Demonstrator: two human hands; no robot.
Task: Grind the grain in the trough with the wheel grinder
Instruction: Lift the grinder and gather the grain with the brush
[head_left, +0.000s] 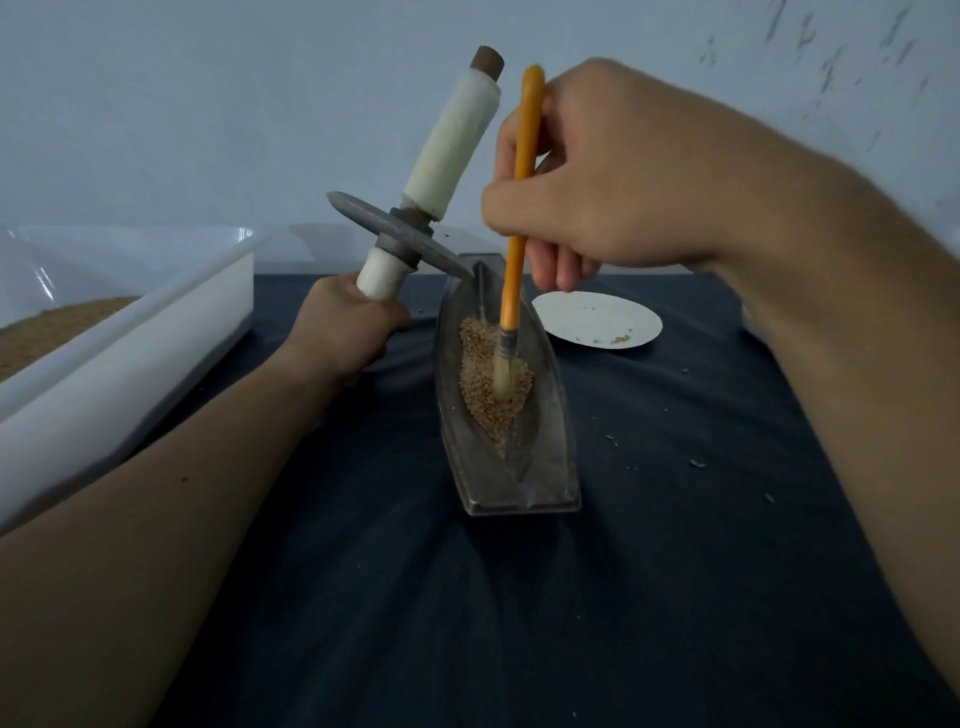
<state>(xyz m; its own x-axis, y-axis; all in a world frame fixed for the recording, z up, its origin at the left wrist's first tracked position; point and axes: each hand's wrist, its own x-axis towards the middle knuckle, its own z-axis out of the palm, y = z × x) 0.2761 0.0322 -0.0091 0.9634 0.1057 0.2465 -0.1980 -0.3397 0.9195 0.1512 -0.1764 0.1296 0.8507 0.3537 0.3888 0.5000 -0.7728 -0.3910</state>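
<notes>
Wheel grinder (387, 229) tilted up from left grip (352, 332)

The white plastic tub (130, 332) is running off the left edge. The left hand (345, 332) is covering the lower handle end of the grey metal wheel grinder (384, 228). The right hand (597, 192) is masking the mid-shaft of the orange-handled brush (511, 291), whose bristle tips are lying buried in tan grain (493, 415). Specks (618, 340) on the white paper plate (587, 312) are showing too small to identify.

I record an improvised indoor work station, home or workshop undetermined: bare scuffed wall (208, 104), worktop (415, 623) draped in dark blue cloth (727, 519), white plastic tub (130, 364), paper plate (587, 312), metal trough (560, 441) holding grain (483, 410).
</notes>
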